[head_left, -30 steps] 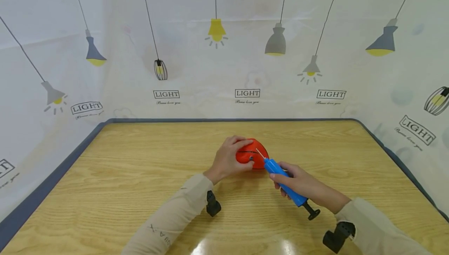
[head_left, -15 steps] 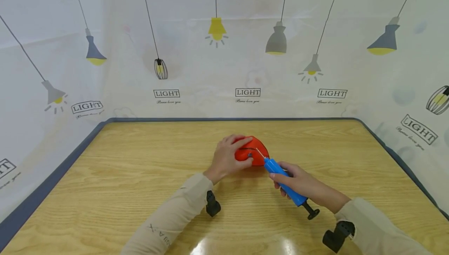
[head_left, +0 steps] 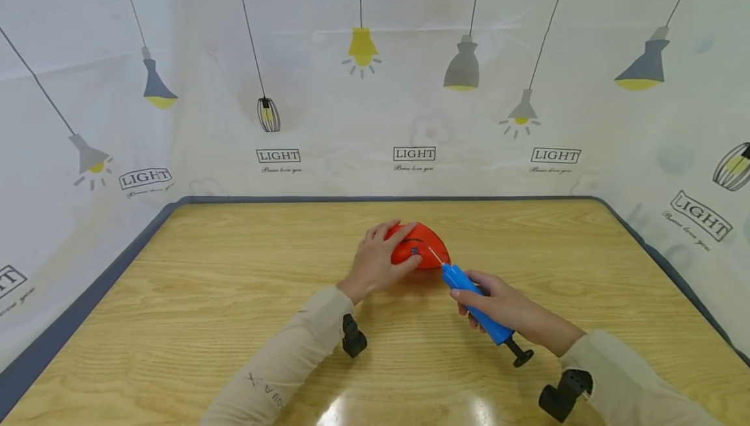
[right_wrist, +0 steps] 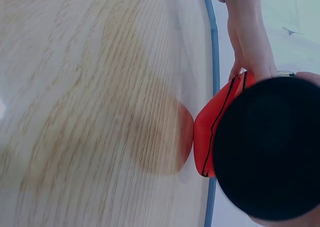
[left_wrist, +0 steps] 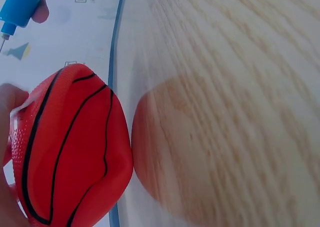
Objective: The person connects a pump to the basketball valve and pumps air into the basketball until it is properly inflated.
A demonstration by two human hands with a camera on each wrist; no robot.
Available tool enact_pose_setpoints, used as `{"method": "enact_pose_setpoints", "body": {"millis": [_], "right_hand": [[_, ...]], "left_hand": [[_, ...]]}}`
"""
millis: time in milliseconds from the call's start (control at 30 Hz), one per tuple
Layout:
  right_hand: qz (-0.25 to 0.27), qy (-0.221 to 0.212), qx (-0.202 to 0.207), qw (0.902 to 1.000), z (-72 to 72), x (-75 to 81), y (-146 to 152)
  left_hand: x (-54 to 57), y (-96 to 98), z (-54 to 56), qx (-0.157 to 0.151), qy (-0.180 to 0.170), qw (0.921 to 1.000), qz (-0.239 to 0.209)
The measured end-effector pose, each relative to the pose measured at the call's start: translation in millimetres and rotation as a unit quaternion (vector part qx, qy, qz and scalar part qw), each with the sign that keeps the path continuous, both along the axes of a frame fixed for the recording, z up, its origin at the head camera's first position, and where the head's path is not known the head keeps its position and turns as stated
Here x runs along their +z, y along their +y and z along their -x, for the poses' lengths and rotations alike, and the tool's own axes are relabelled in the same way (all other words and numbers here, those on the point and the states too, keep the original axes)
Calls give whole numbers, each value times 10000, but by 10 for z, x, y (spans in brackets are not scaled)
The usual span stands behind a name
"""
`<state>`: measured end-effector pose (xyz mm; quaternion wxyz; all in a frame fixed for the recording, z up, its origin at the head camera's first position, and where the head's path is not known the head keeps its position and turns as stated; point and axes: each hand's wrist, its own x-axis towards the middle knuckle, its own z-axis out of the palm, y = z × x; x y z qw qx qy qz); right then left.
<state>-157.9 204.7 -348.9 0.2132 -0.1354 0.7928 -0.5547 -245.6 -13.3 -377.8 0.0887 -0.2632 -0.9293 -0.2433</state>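
Limp red ball (head_left: 420, 245) in one hand, blue pump (head_left: 492, 325) in the other

At a wooden tabletop (head_left: 234, 269), before a pale backdrop (head_left: 346, 113) printed with hanging lamps, a person's left hand (head_left: 377, 260) steadies the ball, its fingers (head_left: 401, 234) and thumb spread and clamped on the left side. The right hand (head_left: 498, 299) has its fingers wrapped around the pump's barrel. The ball rests against the wood, a little beyond the middle of the tabletop, its reflection caught in the gloss.

The preparations appear done: a thin needle (head_left: 435, 256) is fitted to the pump's tip, and both pieces are in hand. The filling itself, to judge by the ball's shape, is mostly or wholly left. The needle shows in front of the red skin, apparently not seated; whether its tip touches cannot be told. The black handle (head_left: 523, 357) stands out from the barrel's end.

The ball looks badly underfilled: lopsided, peaked at one end and sunken in its panels, its black seams bending with the slack skin. A small dark-blue mark sits near the thumb, too small to read.
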Motion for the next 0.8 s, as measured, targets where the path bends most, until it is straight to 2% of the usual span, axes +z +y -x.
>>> {"method": "enact_pose_setpoints", "body": {"millis": [67,200,267,433,667,800], "right_hand": [[10,-33,-23,10000,2,-8,-2],[3,-60,-38,10000,6,-16,-8],[-1,-40,-26,10000,7,-16,-10],[28,-42,-13,10000,-7,-8,-9],[46,-62,-6,10000,-17,0,7],[0,-31,-23,10000,-22,11,16]], "left_hand": [[-7,-19,11,-76,-33,10000,13],[-33,-64,40,-230,138,9996,-113],[-34,-76,44,-219,324,9991,-181],[-31,-58,42,-145,540,9979,-327],[-62,-4,57,-67,730,9964,-428],[-58,28,46,-172,786,9961,-365]]}}
